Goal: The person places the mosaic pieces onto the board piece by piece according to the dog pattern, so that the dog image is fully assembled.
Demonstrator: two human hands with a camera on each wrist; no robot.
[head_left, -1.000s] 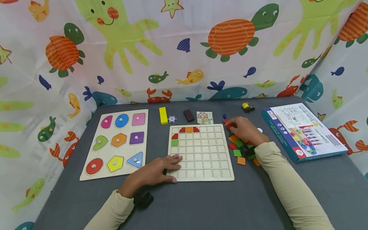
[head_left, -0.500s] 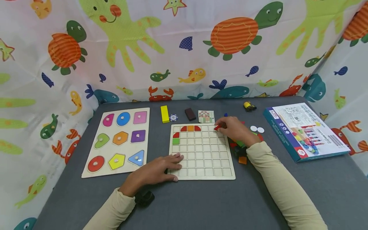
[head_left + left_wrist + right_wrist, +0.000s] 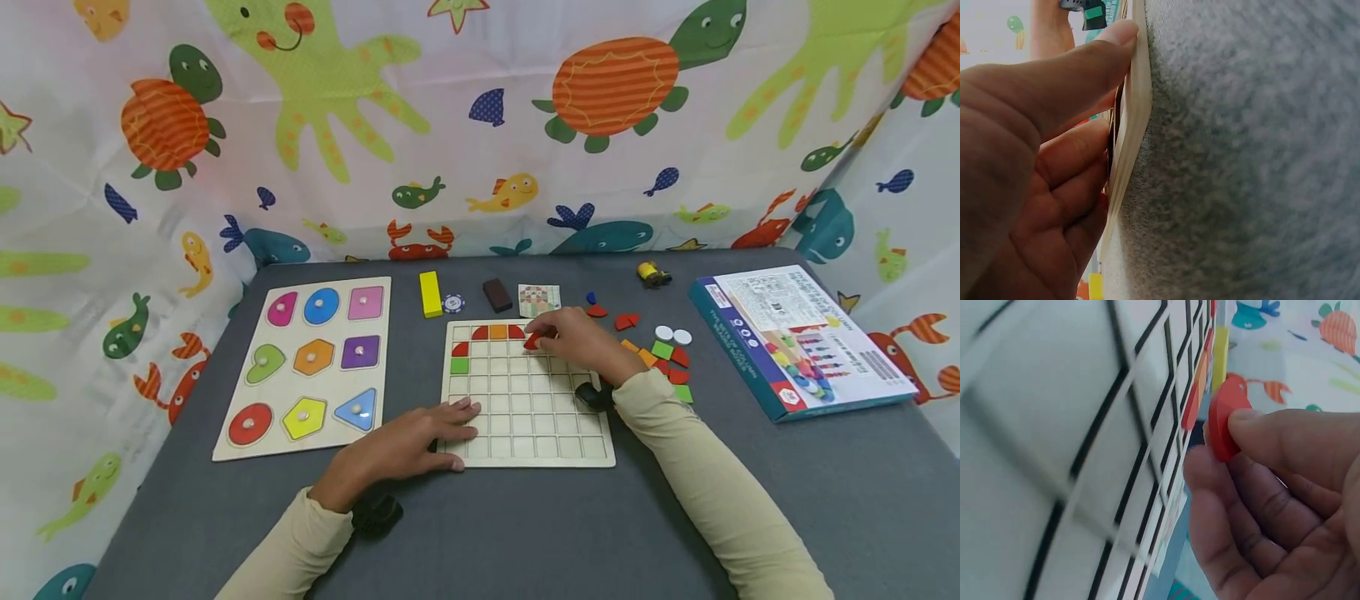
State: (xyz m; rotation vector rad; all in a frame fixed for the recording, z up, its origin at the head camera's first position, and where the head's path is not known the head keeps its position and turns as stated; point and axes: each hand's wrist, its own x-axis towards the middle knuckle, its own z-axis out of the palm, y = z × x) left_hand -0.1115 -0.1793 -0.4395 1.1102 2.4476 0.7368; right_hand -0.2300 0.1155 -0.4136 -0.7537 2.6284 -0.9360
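A wooden grid board (image 3: pixel 532 406) lies in the middle of the table, with red, orange and green tiles in its top left cells. Between thumb and fingers, my right hand (image 3: pixel 573 337) pinches a red quarter-round tile (image 3: pixel 1225 419) close over the upper rows, just right of the placed red tile. The right wrist view shows this tile held on edge, facing the grid. My left hand (image 3: pixel 408 446) rests on the board's lower left corner, fingers stretched over the surface; its thumb (image 3: pixel 1085 75) lies along the board's edge in the left wrist view.
Loose red, green and orange tiles (image 3: pixel 662 350) lie right of the board, near two white discs (image 3: pixel 681 337). A shape puzzle (image 3: pixel 307 367) is at left, a box (image 3: pixel 802 342) at right. Behind the board are a yellow block (image 3: pixel 430 294), poker chip (image 3: pixel 453 304), dark block (image 3: pixel 497 295) and picture card (image 3: pixel 538 300).
From the loose tiles, my right hand has moved left across the board with the red quarter-round tile, to beside the placed tiles. My left hand stays on the board's corner.
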